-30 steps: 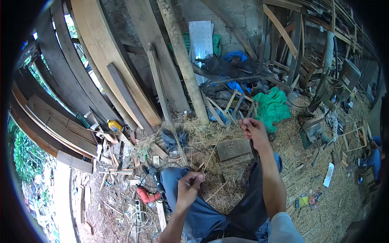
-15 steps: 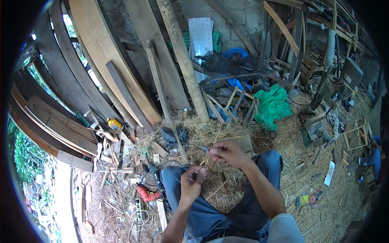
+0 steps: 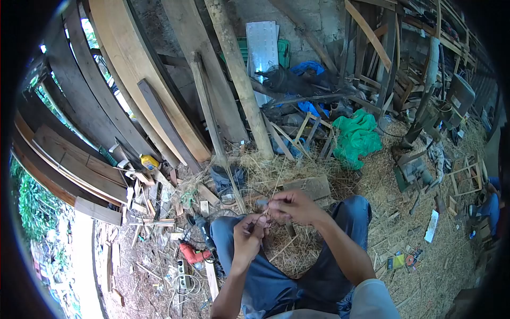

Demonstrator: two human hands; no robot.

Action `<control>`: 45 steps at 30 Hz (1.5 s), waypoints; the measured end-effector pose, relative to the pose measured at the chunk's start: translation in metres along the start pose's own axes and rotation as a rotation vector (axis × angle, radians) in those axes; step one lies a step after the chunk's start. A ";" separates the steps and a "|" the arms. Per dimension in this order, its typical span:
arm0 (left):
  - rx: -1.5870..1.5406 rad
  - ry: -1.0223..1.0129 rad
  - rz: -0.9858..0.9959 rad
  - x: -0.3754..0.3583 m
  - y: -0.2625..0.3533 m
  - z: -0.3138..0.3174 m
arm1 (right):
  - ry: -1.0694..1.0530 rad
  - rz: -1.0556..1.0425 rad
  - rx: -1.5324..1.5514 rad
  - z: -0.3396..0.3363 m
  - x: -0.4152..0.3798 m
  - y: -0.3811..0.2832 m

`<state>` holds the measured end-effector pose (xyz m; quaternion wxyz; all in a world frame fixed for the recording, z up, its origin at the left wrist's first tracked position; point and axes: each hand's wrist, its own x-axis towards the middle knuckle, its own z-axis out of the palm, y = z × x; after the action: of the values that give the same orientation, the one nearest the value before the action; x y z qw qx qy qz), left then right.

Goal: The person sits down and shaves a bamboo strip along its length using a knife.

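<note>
My left hand (image 3: 248,238) is closed in a pinch above my left knee, around a thin pale strip (image 3: 278,179) of bamboo or straw. The strip's far end sticks up beyond my hands. Close beside it, my right hand (image 3: 295,206) is closed too, its fingers meeting the left fingertips. A small grey blade-like tool (image 3: 261,202) juts out to the left of the right fingers; its handle is hidden in the grip. The trousers' legs (image 3: 276,282) are spread on either side, with shavings on the ground between them.
On the left lie a red power drill (image 3: 194,254), a dark power tool (image 3: 204,232) and a power strip (image 3: 183,276) with a coiled cable. Tall planks (image 3: 143,74) lean behind. A green cloth (image 3: 357,139) and a machine (image 3: 414,173) are at right. Another person's leg (image 3: 491,210) shows far right.
My right hand has shifted slightly left and down, closer to my left hand. The left hand has risen a little, and the fingers now meet around the strip.
</note>
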<state>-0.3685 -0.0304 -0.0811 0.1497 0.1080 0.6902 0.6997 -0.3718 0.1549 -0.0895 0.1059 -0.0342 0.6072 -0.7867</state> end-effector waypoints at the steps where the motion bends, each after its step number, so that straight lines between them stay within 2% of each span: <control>1: 0.015 -0.016 0.052 -0.002 0.000 0.001 | -0.001 0.003 0.006 -0.004 0.002 0.002; 3: 0.027 -0.038 0.105 -0.004 -0.002 0.002 | 0.176 -0.119 -0.048 -0.025 0.004 -0.004; 4: 0.056 -0.044 0.073 -0.008 -0.005 0.001 | 0.247 -0.087 0.046 -0.035 0.004 -0.008; 8: 0.082 -0.075 0.053 -0.018 -0.014 -0.007 | 0.382 -0.162 0.081 -0.071 -0.003 -0.019; 10: 0.080 -0.064 0.022 -0.021 -0.011 -0.015 | 0.580 -0.307 0.184 -0.089 -0.005 -0.019; 13: 0.053 -0.032 -0.027 -0.019 -0.004 -0.019 | 0.607 -0.197 0.035 -0.094 -0.012 -0.024; 14: 0.021 -0.019 -0.048 -0.015 -0.002 -0.017 | 0.578 -0.085 -0.076 -0.090 -0.009 -0.018; 15: 0.020 -0.018 -0.041 -0.012 0.000 -0.014 | 0.576 -0.091 -0.079 -0.083 -0.004 -0.008; 17: -0.036 -0.005 -0.024 -0.006 0.001 -0.010 | 0.502 -0.227 -0.343 -0.066 0.007 0.008; 18: -0.034 -0.007 -0.023 -0.003 0.002 -0.008 | 0.503 -0.229 -0.342 -0.059 0.006 0.005; 20: -0.065 0.035 0.003 0.000 0.004 -0.006 | 0.424 -0.206 -0.081 -0.044 -0.001 -0.010; 24: -0.060 0.025 -0.002 0.003 0.002 -0.006 | 0.366 -0.267 -0.230 -0.019 -0.007 -0.019; 26: -0.049 0.009 -0.009 0.004 0.000 -0.005 | 0.152 -0.226 -0.156 -0.001 -0.008 -0.020; 29: -0.016 -0.002 0.016 0.003 -0.002 -0.002 | 0.050 -0.166 -0.100 0.017 -0.005 -0.011; 34: 0.046 -0.033 0.056 -0.002 -0.002 -0.002 | 0.069 -0.131 -0.077 -0.001 0.003 -0.004; 36: 0.068 -0.058 0.076 -0.003 -0.005 -0.003 | 0.134 -0.093 0.118 -0.012 0.001 -0.010; 39: 0.104 -0.047 0.050 -0.001 -0.008 -0.002 | 0.053 -0.101 -0.044 -0.009 -0.006 -0.015; 43: 0.248 0.056 0.277 0.001 -0.004 0.003 | -0.032 -0.013 -0.027 0.004 -0.005 -0.011; 44: 0.330 0.097 0.357 0.001 0.000 0.004 | 0.018 -0.039 -0.090 0.004 -0.005 -0.011; 45: 0.334 0.098 0.356 0.000 0.003 0.005 | 0.068 -0.064 -0.154 0.004 -0.004 -0.010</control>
<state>-0.3665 -0.0256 -0.0781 -0.0295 0.2173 0.7726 0.5958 -0.3685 0.1546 -0.0787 0.0568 -0.0349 0.6678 -0.7414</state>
